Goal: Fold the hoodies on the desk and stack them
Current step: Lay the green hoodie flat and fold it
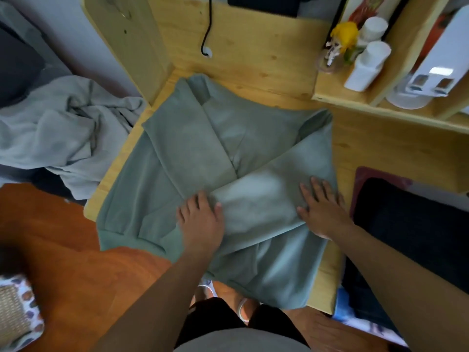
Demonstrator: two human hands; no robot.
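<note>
I see the green hoodie (218, 158) spread flat on the wooden desk (253, 59), both sleeves folded across its middle, its hem overhanging the desk's near edge; my left hand (200, 219) presses flat on the crossed sleeve, fingers straight, gripping nothing; my right hand (323, 209) lies flat, fingers spread, on that sleeve. A crumpled grey hoodie (61, 133) lies left of the desk.

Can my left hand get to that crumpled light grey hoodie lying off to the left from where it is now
Probably yes. The left hand lies flat on the sage-green hoodie and holds nothing. The crumpled light grey hoodie lies just past the wooden desk's left edge, with nothing between. It may take a lean.
</note>
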